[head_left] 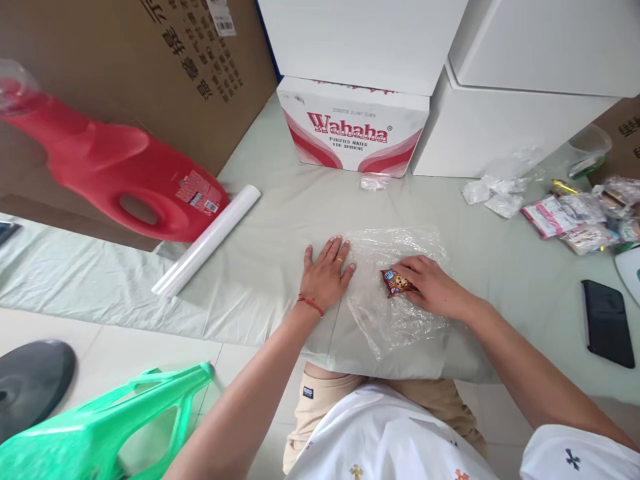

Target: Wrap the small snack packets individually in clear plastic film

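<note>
The left hand (327,273) lies flat and wide on the clear wrap (395,313); the right hand (433,288) pinches a cookie packet (395,282) at the wrap's middle, maybe touching it; keeping the wrap smooth helps; a roll (207,240) lies at ten o'clock.

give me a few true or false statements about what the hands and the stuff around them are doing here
1. The left hand lies flat, palm down, at the edge of the clear plastic sheet. True.
2. The right hand holds the white roll. False: its fingers are on a small cookie packet lying on the sheet.
3. The red jug stands upright. False: it lies on its side.
4. A dark phone lies off to the right, apart from both hands. True.
</note>
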Available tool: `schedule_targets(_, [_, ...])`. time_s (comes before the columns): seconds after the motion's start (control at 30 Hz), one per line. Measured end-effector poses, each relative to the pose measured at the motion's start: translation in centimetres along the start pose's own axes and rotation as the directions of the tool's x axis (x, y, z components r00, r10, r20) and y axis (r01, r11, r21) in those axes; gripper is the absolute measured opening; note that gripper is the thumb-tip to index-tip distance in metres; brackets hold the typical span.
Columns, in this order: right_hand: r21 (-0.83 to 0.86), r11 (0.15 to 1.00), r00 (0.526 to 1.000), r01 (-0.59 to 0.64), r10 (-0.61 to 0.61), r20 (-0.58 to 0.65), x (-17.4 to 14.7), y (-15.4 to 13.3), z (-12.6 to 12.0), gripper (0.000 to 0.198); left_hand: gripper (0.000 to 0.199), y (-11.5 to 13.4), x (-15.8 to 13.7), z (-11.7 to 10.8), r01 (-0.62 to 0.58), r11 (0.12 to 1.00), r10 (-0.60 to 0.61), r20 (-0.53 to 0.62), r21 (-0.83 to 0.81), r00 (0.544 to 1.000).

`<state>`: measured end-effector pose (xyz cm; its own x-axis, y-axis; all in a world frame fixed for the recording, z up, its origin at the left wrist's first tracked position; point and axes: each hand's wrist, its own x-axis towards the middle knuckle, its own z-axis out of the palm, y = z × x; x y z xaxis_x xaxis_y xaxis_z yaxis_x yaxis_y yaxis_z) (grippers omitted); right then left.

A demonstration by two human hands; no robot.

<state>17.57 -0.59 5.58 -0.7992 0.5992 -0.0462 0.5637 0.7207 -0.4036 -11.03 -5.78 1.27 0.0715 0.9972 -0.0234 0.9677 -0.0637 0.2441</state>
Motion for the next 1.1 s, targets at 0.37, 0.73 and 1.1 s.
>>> schedule_targets(0.37, [0.150, 0.987, 0.989, -0.062, 0.081, -0.123, -10.3, 2.3, -1.8, 0.046, 0.041, -1.5, -1.6, -1.1, -0.243, 0.955, 0.109, -0.559, -0.171, 0.822])
schedule_targets(0.73, [0.149, 0.984, 0.956, -0.100, 0.136, -0.259, -12.8, 2.4, 1.8, 0.020, 0.064, 3.2, -8.6, -0.3, -0.578, 0.741, 0.619, 0.012, -0.341, 0.786])
schedule_targets(1.1, [0.467, 0.880, 0.949, -0.093, 0.220, -0.226, -7.7, 2.5, -2.9, 0.011, 0.007, 3.8, -9.0, -0.1, -0.471, 0.775, 0.449, -0.156, -0.422, 0.880])
